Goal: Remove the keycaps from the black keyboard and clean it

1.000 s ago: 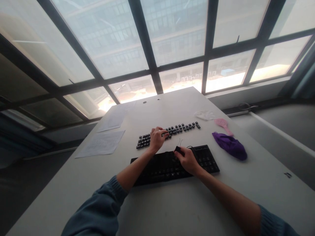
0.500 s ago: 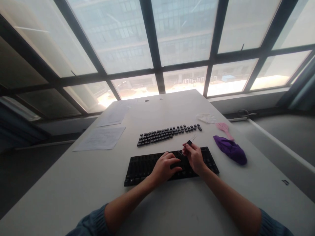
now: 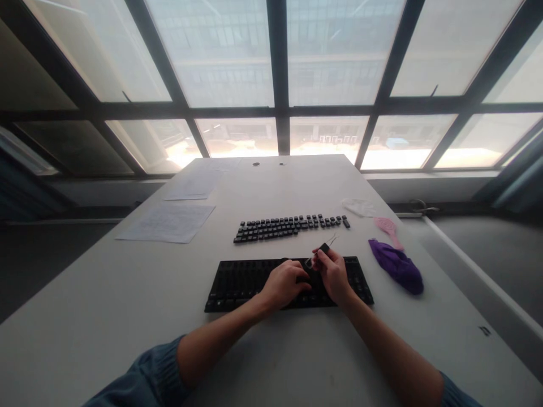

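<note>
A black keyboard (image 3: 250,277) lies in front of me, many keycaps gone from its upper rows. My right hand (image 3: 334,274), fingers closed, pinches a keycap puller (image 3: 324,248) with a small dark body. Thin wire prongs stick out of it at the upper right, and a wire loop points down-left toward the keyboard. My left hand (image 3: 286,284) rests on the middle of the keyboard with fingers bent over the keys and a gap between thumb and forefinger. Beyond the keyboard, loose black keycaps (image 3: 271,228) stand in rows on the white table (image 3: 297,189).
Paper sheets (image 3: 167,223) lie at the left. On the right are a clear plastic bag (image 3: 358,207), a pink hairbrush (image 3: 387,227) and a purple cloth pouch (image 3: 396,267). The table's right edge runs past the pouch; windows stand behind.
The view has levelled and shifted slightly. My left hand's fingers have drawn closer to the keys, the thumb nearer the forefinger. The right hand keeps hold of the keycap puller.
</note>
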Action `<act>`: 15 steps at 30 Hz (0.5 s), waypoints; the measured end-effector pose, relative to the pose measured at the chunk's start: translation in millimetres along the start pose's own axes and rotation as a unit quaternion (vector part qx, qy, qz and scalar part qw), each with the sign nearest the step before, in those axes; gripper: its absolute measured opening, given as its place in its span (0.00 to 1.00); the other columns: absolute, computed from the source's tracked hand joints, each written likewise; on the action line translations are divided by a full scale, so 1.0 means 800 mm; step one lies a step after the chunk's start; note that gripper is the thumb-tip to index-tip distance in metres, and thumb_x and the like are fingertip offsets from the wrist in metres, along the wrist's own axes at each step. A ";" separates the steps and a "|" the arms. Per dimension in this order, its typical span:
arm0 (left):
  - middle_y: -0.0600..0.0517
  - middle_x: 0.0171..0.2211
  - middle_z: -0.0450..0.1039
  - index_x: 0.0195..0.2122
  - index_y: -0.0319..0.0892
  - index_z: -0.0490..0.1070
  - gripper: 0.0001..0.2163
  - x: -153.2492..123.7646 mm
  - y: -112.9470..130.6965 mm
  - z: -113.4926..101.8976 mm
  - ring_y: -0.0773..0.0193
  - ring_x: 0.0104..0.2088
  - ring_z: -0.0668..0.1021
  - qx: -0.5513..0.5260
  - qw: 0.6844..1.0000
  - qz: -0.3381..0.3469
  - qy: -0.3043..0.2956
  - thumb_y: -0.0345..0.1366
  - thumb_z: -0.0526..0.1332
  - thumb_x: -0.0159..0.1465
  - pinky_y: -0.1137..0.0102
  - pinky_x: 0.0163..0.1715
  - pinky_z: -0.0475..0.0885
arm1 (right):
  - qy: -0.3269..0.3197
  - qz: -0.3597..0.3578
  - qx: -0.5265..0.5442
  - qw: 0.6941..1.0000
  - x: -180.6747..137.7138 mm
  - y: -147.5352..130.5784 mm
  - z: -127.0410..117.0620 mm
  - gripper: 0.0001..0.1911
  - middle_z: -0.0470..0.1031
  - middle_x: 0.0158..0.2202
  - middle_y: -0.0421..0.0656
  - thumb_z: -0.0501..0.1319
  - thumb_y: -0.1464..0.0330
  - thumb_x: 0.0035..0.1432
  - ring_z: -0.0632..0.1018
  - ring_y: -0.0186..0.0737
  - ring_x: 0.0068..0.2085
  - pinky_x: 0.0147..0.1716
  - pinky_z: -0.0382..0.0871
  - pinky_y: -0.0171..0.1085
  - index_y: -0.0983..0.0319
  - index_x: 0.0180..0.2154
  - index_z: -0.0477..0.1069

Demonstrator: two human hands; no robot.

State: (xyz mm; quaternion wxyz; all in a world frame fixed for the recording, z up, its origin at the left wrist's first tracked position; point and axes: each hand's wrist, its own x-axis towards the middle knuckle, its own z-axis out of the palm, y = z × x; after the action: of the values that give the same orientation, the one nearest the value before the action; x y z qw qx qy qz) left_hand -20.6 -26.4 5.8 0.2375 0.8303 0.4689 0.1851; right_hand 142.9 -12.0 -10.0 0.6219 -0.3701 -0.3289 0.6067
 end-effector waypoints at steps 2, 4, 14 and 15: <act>0.50 0.40 0.74 0.39 0.42 0.78 0.05 -0.002 0.001 0.005 0.59 0.44 0.74 0.007 1.000 0.029 0.001 0.34 0.67 0.61 0.67 0.46 0.69 | -0.005 -0.004 0.000 1.000 0.000 0.001 -0.001 0.13 0.71 0.22 0.39 0.69 0.60 0.52 0.68 0.33 0.24 0.26 0.60 0.35 0.64 0.32 0.75; 0.48 0.42 0.73 0.41 0.40 0.75 0.05 -0.006 0.003 0.011 0.58 0.45 0.73 0.029 0.998 0.046 0.010 0.31 0.63 0.64 0.66 0.47 0.70 | -0.014 -0.010 -0.004 1.000 0.001 0.001 -0.001 0.13 0.70 0.22 0.39 0.68 0.60 0.53 0.68 0.34 0.24 0.26 0.60 0.35 0.64 0.32 0.75; 0.48 0.44 0.67 0.42 0.40 0.67 0.04 -0.015 0.004 0.021 0.58 0.46 0.70 0.083 0.995 0.055 0.016 0.28 0.57 0.67 0.63 0.47 0.71 | -0.022 -0.014 0.003 1.000 0.001 -0.002 0.000 0.12 0.70 0.22 0.39 0.68 0.60 0.54 0.67 0.33 0.24 0.27 0.59 0.36 0.64 0.33 0.75; 0.48 0.44 0.67 0.43 0.40 0.66 0.04 -0.015 0.003 0.023 0.58 0.46 0.70 0.085 0.995 0.057 0.019 0.28 0.57 0.68 0.63 0.47 0.71 | -0.021 -0.014 0.006 1.000 0.001 -0.002 0.000 0.12 0.70 0.22 0.39 0.68 0.61 0.54 0.67 0.33 0.24 0.27 0.59 0.36 0.64 0.33 0.75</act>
State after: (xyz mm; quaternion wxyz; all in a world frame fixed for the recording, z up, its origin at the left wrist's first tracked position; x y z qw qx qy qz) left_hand -15.3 -41.8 -8.7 0.1463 0.8689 0.4398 0.1739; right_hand 143.4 -11.3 -8.6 0.6253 -0.3488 -0.3438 0.6076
